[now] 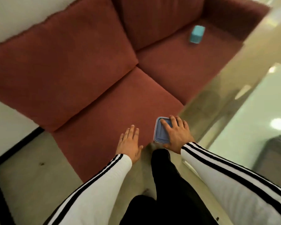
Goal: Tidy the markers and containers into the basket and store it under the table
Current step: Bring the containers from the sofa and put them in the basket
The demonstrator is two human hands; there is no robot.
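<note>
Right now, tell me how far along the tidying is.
Done: nothing that shows; no packed basket is in view. In hand: the right hand grips a blue-lidded container by the sofa edge; the left hand is open and empty. Left: a teal box lies on the far seat, plus all the storing.
</note>
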